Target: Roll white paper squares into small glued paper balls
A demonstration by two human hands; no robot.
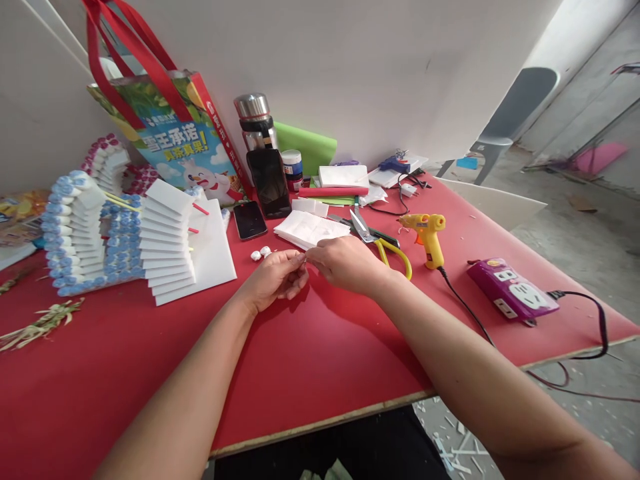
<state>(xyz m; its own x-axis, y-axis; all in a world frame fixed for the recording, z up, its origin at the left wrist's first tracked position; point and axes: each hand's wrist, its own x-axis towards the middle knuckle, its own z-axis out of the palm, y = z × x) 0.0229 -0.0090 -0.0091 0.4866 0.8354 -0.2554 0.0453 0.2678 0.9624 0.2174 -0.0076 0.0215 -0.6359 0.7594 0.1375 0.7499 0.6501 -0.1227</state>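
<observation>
My left hand [280, 275] and my right hand [346, 263] meet over the middle of the red table [310, 360]. Fingertips of both are pinched together on something small and pale, mostly hidden by the fingers. Right behind them lies a stack of white paper sheets [313, 228]. Small white crumpled paper balls [257, 255] rest just left of my left hand. Scissors with yellow handles [395, 257] lie close to my right hand, blades pointing toward the back.
At left stand a stepped white board model [167, 247] and blue-and-white paper pieces [67, 230]. Behind are a shopping bag [185, 147], a thermos [254, 117] and phones [250, 220]. A yellow glue gun [425, 233] and purple power strip [515, 290] with cords occupy the right.
</observation>
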